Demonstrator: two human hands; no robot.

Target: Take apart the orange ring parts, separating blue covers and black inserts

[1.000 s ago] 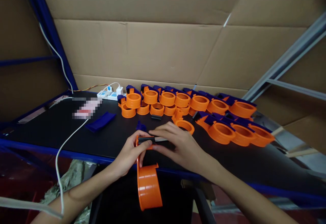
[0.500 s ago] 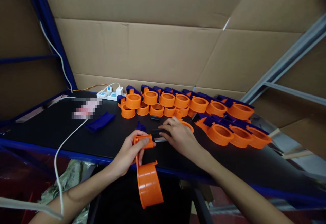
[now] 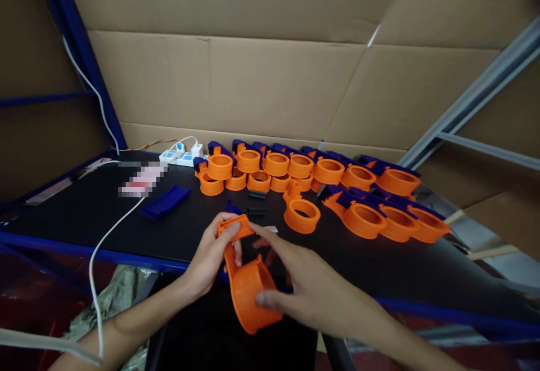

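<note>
My left hand (image 3: pixel 211 253) is closed on the flat end of an orange tape dispenser body (image 3: pixel 248 298), its ring hanging below over the table's front edge. My right hand (image 3: pixel 304 275) is open, thumb and fingers spread around the ring side; its thumb overlaps the ring, and whether it presses there I cannot tell. The right index fingertip is close to the dispenser's flat end. Just beyond my hands lie two small black strips (image 3: pixel 257 211), a small blue piece (image 3: pixel 233 208) and a white flat piece (image 3: pixel 268 229). Another orange dispenser body (image 3: pixel 302 216) rests to their right.
Several orange-and-blue tape dispensers (image 3: pixel 329 171) stand stacked along the back and right of the black table (image 3: pixel 202 230). A blue flat piece (image 3: pixel 166 201) lies at left, near a white power strip (image 3: pixel 182 158). A white cable (image 3: pixel 96 258) hangs over the front edge.
My right hand has left the black strip on the table and come back toward me, to the held dispenser body. The body has tilted slightly, its ring now turned more to the right.
</note>
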